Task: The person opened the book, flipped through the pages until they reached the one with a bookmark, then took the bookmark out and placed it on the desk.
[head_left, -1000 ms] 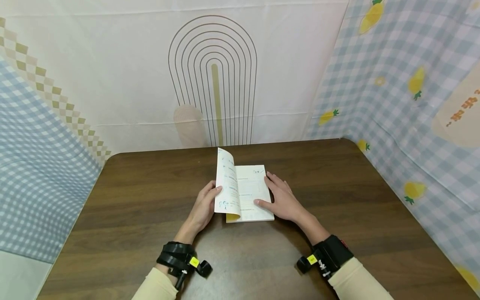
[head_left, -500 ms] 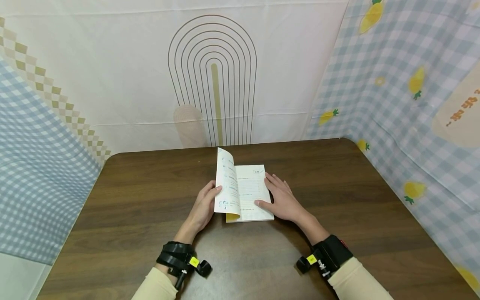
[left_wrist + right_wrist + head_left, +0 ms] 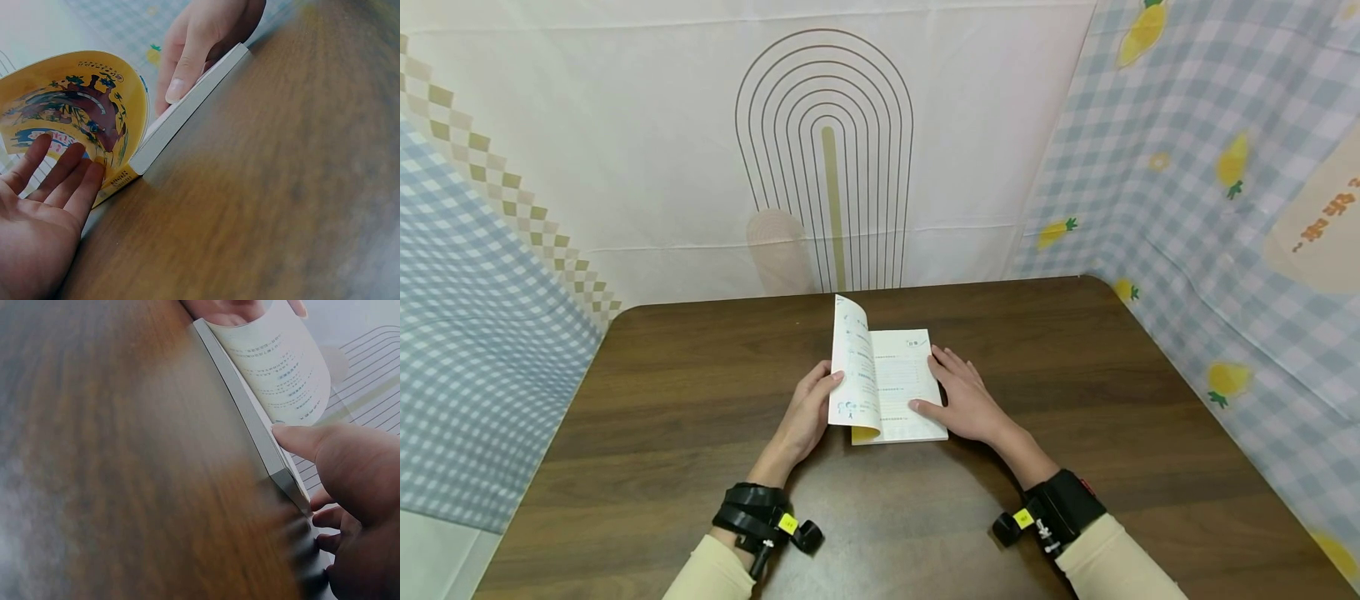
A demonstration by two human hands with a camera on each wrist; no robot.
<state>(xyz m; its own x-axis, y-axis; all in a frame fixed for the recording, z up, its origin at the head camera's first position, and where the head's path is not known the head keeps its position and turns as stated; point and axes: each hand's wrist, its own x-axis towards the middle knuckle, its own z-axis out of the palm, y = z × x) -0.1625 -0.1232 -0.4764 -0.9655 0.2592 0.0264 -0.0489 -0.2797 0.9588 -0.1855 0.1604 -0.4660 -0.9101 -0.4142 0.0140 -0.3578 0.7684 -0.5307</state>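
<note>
A book with white pages [image 3: 898, 387] lies on the table, its front part lifted and curved on the left. The left hand [image 3: 807, 417] holds that raised part, thumb on the printed page and fingers behind it. In the left wrist view, the fingers of the left hand [image 3: 50, 212] lie against the yellow illustrated cover [image 3: 94, 112]. The right hand [image 3: 970, 400] rests at the book's right edge, thumb on the page. From the right wrist view, the right hand [image 3: 356, 481] has its thumb on top and fingertips along the side of the page block [image 3: 244, 406].
The brown wooden table [image 3: 685, 375] has rounded back corners. Behind it hangs a white cloth [image 3: 647, 150] with printed arches. Blue checked cloths hang at the left [image 3: 482, 333] and right [image 3: 1180, 217]. Black straps with small cameras are on both wrists.
</note>
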